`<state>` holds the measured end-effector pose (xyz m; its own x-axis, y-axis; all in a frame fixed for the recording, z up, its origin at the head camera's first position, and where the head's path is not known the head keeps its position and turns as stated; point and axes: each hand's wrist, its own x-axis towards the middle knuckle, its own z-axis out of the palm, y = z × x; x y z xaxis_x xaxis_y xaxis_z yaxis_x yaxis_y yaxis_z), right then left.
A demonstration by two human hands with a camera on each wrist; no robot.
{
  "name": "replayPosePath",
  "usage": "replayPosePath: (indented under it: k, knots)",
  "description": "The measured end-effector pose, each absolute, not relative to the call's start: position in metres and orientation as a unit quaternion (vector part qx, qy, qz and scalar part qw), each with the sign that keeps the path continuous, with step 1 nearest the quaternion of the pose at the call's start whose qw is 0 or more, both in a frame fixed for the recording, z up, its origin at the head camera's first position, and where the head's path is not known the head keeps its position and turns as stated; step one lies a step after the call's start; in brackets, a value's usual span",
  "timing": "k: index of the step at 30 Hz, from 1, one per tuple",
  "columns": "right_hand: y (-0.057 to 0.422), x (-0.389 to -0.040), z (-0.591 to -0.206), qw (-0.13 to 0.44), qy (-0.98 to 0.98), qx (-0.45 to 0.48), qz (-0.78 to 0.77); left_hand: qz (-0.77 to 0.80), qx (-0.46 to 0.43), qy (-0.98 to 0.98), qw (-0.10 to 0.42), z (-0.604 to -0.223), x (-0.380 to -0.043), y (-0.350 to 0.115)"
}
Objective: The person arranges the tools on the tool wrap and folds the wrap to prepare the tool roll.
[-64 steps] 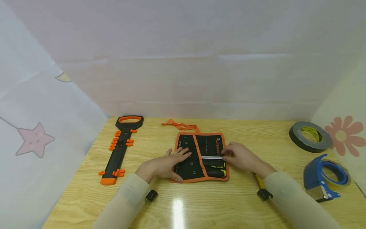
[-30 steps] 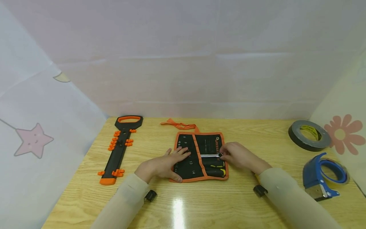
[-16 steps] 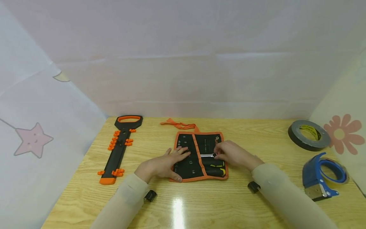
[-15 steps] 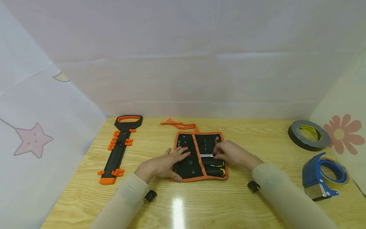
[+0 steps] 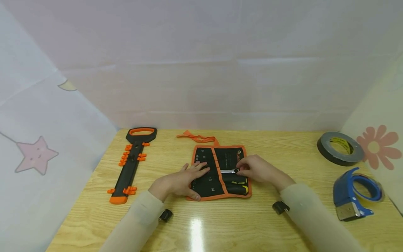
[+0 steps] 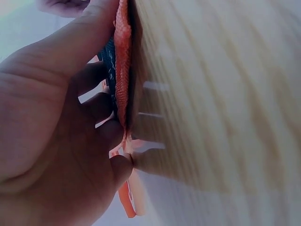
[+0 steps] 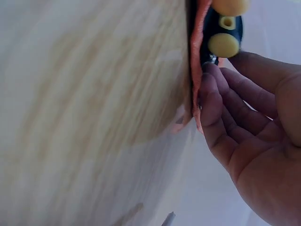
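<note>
A black tool pouch (image 5: pixel 228 157) with orange edging and printed sizes lies unrolled on the table. My left hand (image 5: pixel 185 180) rests spread over its left panel; in the left wrist view the thumb lies along the orange edge (image 6: pixel 122 61). Out of a pocket in the right panel shows the ring end of a silver wrench (image 5: pixel 227 171), its other end hidden. My right hand (image 5: pixel 259 169) pinches that ring end between thumb and fingertips. Below the wrench sit two black-and-yellow handles (image 5: pixel 236 189), whose yellow ends (image 7: pixel 224 45) appear near the thumb in the right wrist view.
Left of the pouch lies a black rack with orange clips (image 5: pixel 132 166). At right are a roll of grey tape (image 5: pixel 341 150) and a blue tape dispenser (image 5: pixel 346 194). An orange tie strap (image 5: pixel 198 137) trails behind the pouch. Patterned cloth walls (image 5: pixel 201 87) surround the table.
The wrench has slid left, deeper into its pocket, with the right hand following. In the last half second the right hand has eased slightly right, showing more of the ring. The left hand stays put.
</note>
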<state>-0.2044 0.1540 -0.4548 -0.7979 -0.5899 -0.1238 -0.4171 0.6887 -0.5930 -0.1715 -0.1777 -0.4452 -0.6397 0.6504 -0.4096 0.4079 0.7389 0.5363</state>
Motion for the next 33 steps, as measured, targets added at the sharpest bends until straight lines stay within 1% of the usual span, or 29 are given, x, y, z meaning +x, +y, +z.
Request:
replayPosePath:
  k: [5, 11, 21, 26, 33]
  knots:
    - [0.164, -0.194, -0.449, 0.129, 0.906, -0.265, -0.305, 0.201, 0.3, 0.883, 0.3, -0.447, -0.172, -0.179]
    - [0.176, -0.18, -0.441, 0.101, 0.92, -0.23, -0.299, 0.205, 0.303, 0.882, 0.297, -0.448, -0.172, -0.18]
    - [0.201, -0.15, -0.439, 0.025, 0.94, -0.171, -0.294, 0.206, 0.299, 0.883, 0.298, -0.449, -0.173, -0.181]
    - [0.217, -0.129, -0.442, 0.008, 0.943, -0.135, -0.305, 0.209, 0.302, 0.881, 0.299, -0.448, -0.173, -0.18]
    - [0.239, -0.106, -0.449, 0.012, 0.95, -0.085, -0.3, 0.209, 0.298, 0.882, 0.3, -0.447, -0.172, -0.18]
